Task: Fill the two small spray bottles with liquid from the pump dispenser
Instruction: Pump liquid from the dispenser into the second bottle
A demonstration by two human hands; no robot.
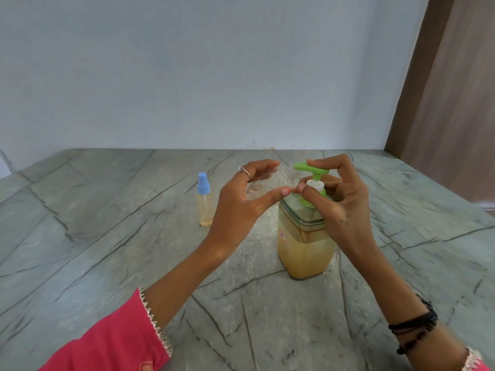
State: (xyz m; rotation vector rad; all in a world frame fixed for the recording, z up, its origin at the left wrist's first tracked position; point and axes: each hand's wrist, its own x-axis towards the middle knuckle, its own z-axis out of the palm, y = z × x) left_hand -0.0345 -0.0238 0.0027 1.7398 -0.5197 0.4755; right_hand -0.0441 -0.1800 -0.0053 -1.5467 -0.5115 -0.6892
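Head view: left hand (242, 199) fingers grasp uncapped bottle (263, 183); right hand (340, 194) fingers grasp pump dispenser (305, 236).

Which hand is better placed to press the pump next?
Right. The right hand already has fingers on the green pump head of the dispenser, while the left hand holds the uncapped bottle at the nozzle.

Pink sleeve (112, 341) with silver trim, finger ring (245, 171), black wrist threads (413, 326).
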